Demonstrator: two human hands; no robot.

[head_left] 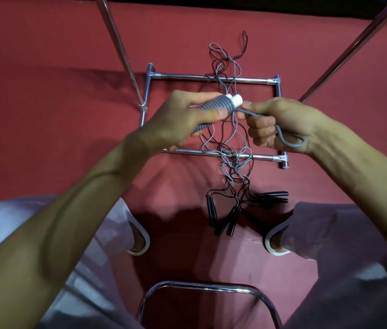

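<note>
A view from a person's head looks straight down past two bare forearms to a red floor [45,67]. The left hand [187,119] is closed around a grey ribbed skipping-rope handle [211,105], thumb lying along its near side and fingers wrapped over the far side. The handle is held in the air, tilted, with its white cap [237,100] pointing right towards the other hand. A second white tip shows just behind the cap, but whether it belongs to another handle cannot be told. The right hand [280,124] is also closed, pinching a grey cord [251,112] between thumb and forefinger just beside the cap. The cord comes out of the handle's end, passes through the curled fingers and loops across the heel of that hand. Both hands are held close together, almost touching, above a silver metal frame [211,78] lying flat on the floor. A tangle of thin grey and black cords [232,148] lies over both of the frame's cross bars and runs from the far side towards the person. At the near end of the tangle lie several black handles [270,197], some pointing right and some pointing towards the feet. Two shiny metal poles [121,48] rise at a slant from left and right. Two shoes [140,245] with white soles stand either side, below pale trouser legs. A curved chrome chair rail [199,284] sits at the bottom edge.
</note>
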